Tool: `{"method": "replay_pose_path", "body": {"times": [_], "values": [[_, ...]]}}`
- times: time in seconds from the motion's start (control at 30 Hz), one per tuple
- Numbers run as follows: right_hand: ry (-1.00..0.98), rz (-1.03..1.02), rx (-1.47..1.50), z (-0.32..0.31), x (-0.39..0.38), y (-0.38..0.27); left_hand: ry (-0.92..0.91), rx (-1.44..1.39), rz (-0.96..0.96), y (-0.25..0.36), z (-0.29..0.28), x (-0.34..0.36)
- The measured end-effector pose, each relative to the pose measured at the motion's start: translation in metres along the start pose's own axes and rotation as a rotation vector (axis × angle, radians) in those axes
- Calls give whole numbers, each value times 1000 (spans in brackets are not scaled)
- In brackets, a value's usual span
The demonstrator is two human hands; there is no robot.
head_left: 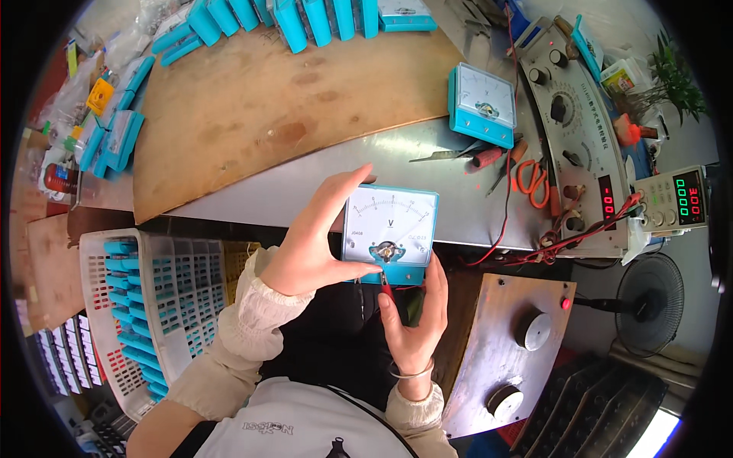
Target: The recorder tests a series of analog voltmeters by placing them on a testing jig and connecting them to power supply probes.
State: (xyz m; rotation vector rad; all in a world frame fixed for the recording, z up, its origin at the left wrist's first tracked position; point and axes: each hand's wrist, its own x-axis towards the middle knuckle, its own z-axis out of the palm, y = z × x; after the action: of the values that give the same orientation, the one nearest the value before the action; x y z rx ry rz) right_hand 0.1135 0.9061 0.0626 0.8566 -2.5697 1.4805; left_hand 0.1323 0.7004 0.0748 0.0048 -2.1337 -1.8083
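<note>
My left hand [309, 252] grips a square teal analog meter [389, 215] by its left side, its thumb reaching across the lower edge. The meter has a white dial with a needle and is held over my lap at the bench's edge. My right hand [412, 328] is at the lower right of the meter, fingers along its side and thumb against a small red clip [385, 286] at the bottom terminals. A red lead runs behind that hand.
Behind are a wooden board [229, 114], rows of teal meters [290, 27], another meter [482, 103], orange scissors [533, 187], a test instrument [573, 145] and a power supply [672, 198]. A crate [107, 282] stands left; a metal panel [481, 366] and fan [649, 305] right.
</note>
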Motion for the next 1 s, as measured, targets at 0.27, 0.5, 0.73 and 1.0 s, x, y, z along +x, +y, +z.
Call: {"method": "replay_pose_path", "body": {"times": [0.27, 0.5, 0.73, 1.0], "values": [[23, 56, 74, 3, -7, -3, -71, 63, -58, 4, -4, 0], [5, 17, 36, -4, 1, 1, -60, 60, 1, 10, -4, 10], [89, 48, -38, 4, -22, -12, -93, 48, -96, 9, -8, -7], [222, 273, 112, 9, -28, -7, 9, 154, 29, 6, -4, 1]]}}
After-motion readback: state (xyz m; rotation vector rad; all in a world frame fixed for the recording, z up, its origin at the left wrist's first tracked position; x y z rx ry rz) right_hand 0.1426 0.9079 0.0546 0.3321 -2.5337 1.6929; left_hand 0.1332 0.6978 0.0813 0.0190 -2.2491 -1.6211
